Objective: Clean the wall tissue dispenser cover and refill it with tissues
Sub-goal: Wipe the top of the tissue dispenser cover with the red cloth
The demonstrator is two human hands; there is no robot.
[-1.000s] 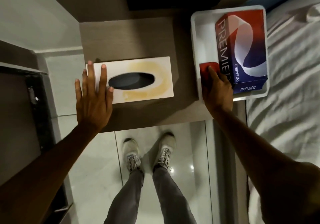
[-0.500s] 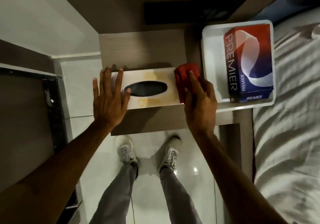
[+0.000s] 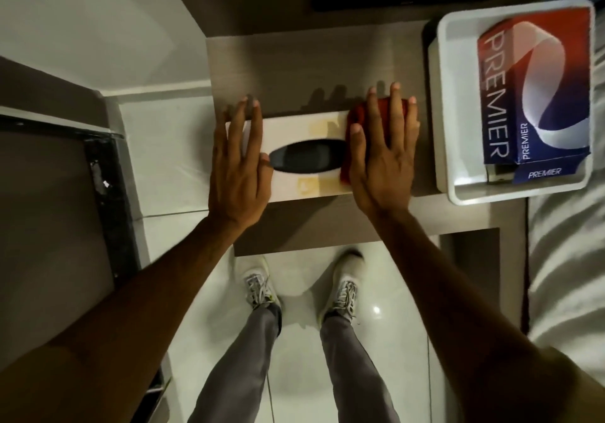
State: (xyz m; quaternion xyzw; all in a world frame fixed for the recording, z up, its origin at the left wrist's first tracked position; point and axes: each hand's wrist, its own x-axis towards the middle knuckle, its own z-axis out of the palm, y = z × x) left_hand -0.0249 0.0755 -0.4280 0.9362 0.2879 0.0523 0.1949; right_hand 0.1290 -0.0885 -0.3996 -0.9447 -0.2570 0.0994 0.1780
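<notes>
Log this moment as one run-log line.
phase: wiping cover | left hand: flat on dispenser cover | right hand: pressing red cloth | tissue box: in tray

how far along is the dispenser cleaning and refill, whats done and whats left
Done: the dispenser cover is off the wall and lies flat on the wooden table. In hand: the left hand steadies its left end while the right hand presses a red cloth on its right end. Yellowish stains still show, so wiping has barely begun. Left: finish cleaning, then refill from the Premier tissue box, unused in the white tray.
</notes>
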